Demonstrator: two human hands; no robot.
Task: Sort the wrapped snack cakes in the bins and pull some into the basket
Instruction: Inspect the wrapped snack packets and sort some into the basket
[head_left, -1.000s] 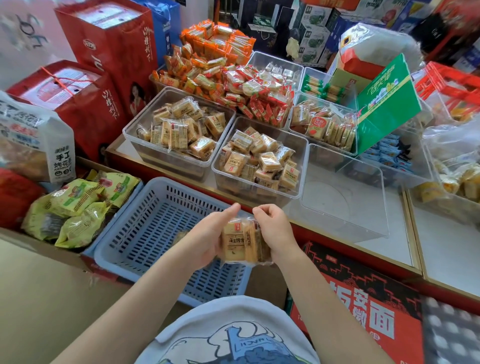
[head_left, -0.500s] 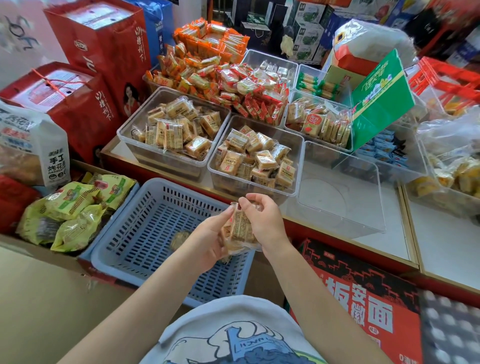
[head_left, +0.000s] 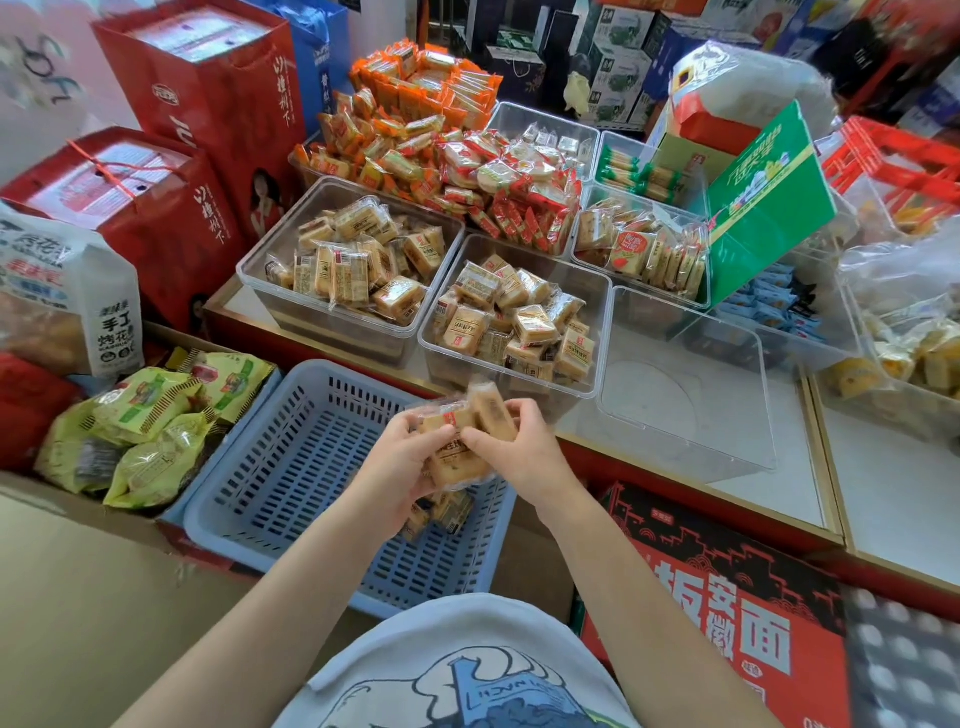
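— Both hands up over the blue basket (head_left: 291, 483), clutching a small bundle of wrapped snack cakes (head_left: 460, 436).

— Left hand (head_left: 400, 467)?

— Cupped under the bundle, fingers (head_left: 415, 499) curled round it, thumb on top.

— Right hand (head_left: 519, 452)?

— Pinching the top cakes from the other side, fingers curled.

— Anything in the basket?

— A few wrapped cakes (head_left: 441, 512) down below the hands, partly hidden.

— And the bench (head_left: 769, 488)?

— Two clear bins (head_left: 343, 322) of the same tan cakes just beyond, side by side.
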